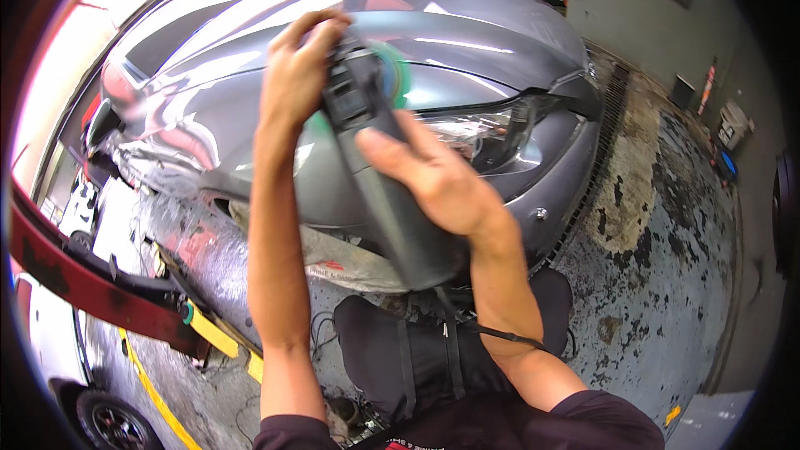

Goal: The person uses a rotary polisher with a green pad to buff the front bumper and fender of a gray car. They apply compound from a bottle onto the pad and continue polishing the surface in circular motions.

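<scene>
A black power polisher point(383, 208) slants across the middle of the view, its rear end toward me. My left hand point(302, 67) has its fingers curled over the front of the tool's head. My right hand point(437, 179) wraps round the body behind the head, thumb on top. A round green pad point(395, 75) shows past the head, partly hidden and smeared by motion. It lies over the front fender of a glossy grey car point(467, 46), just above the headlight point(492, 137); whether it touches the paint, I cannot tell. A thin black cord point(508, 336) crosses my right forearm.
Plastic sheeting point(354, 262) hangs low by the car's wheel area. At the left a red lift arm point(108, 308) with yellow parts reaches in. A floor grate point(612, 96) runs along the front bumper. A pale bucket point(733, 125) stands by the right wall.
</scene>
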`<act>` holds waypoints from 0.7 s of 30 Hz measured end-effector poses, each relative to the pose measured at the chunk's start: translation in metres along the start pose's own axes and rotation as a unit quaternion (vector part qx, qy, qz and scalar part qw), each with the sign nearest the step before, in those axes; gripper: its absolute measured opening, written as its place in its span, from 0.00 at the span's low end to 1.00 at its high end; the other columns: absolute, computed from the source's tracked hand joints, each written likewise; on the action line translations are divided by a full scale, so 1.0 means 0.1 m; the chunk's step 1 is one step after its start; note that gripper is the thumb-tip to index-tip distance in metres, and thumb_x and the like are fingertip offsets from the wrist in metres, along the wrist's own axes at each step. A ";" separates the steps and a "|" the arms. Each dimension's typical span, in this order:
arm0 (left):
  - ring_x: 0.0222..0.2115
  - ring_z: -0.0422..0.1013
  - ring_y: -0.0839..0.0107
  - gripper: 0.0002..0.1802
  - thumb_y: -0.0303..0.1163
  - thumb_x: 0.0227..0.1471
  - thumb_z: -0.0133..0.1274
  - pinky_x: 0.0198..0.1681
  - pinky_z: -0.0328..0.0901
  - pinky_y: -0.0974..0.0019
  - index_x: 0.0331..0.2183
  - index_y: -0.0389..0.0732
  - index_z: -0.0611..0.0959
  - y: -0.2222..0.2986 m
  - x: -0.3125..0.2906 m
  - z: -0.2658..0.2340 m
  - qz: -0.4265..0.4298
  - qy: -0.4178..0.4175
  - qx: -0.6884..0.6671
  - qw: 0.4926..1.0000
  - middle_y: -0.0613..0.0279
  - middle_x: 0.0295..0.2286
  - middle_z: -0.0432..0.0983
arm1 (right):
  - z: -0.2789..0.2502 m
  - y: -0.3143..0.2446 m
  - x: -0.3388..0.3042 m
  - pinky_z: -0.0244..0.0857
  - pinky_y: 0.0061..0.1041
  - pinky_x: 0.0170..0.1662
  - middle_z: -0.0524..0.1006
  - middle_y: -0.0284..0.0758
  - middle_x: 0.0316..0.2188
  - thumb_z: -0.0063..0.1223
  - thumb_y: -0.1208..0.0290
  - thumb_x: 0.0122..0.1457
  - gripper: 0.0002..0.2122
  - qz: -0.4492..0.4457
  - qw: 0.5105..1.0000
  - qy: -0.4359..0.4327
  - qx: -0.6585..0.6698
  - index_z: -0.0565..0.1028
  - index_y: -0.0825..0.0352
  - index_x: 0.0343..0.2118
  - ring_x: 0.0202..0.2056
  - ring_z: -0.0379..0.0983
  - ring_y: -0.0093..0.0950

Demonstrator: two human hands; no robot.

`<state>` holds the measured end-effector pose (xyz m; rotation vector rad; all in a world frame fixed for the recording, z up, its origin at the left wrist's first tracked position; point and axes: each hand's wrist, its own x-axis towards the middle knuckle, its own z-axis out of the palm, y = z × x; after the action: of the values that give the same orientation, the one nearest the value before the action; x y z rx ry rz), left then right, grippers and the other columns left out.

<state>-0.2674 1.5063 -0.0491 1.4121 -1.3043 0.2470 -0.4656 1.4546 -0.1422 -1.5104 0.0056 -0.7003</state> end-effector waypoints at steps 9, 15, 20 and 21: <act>0.37 0.77 0.76 0.16 0.34 0.63 0.52 0.46 0.70 0.71 0.44 0.36 0.88 -0.15 -0.35 -0.75 -0.098 0.053 -0.074 0.991 0.62 0.37 0.83 | 0.63 0.08 0.17 0.72 0.41 0.51 0.82 0.58 0.44 0.57 0.36 0.63 0.40 0.044 0.993 -0.036 -0.104 0.68 0.73 0.61 0.46 0.82 0.48; 0.36 0.76 0.77 0.16 0.33 0.63 0.51 0.44 0.70 0.73 0.45 0.35 0.87 -0.17 -0.58 -0.88 -0.097 0.058 -0.080 0.990 0.63 0.37 0.82 | 0.74 0.14 0.07 0.71 0.44 0.55 0.82 0.59 0.47 0.56 0.35 0.63 0.43 0.059 0.987 -0.054 -0.136 0.66 0.74 0.64 0.51 0.81 0.53; 0.35 0.76 0.78 0.16 0.33 0.63 0.52 0.42 0.71 0.73 0.47 0.35 0.86 -0.06 -0.77 -0.77 -0.092 0.058 -0.103 0.989 0.63 0.37 0.82 | 0.69 0.13 -0.13 0.69 0.44 0.59 0.81 0.59 0.50 0.57 0.38 0.63 0.45 0.067 0.990 -0.061 -0.112 0.63 0.75 0.68 0.55 0.79 0.53; 0.35 0.77 0.78 0.16 0.33 0.63 0.52 0.42 0.71 0.73 0.47 0.35 0.86 -0.04 -0.80 -0.74 -0.086 0.057 -0.096 0.990 0.63 0.37 0.82 | 0.69 0.17 -0.17 0.69 0.43 0.60 0.81 0.58 0.51 0.58 0.39 0.63 0.45 0.058 0.991 -0.050 -0.113 0.62 0.75 0.69 0.56 0.79 0.53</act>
<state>-0.2561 1.6082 -0.0866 1.3186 -1.0764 0.0815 -0.4433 1.5220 -0.1578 -1.7458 0.0983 -0.5439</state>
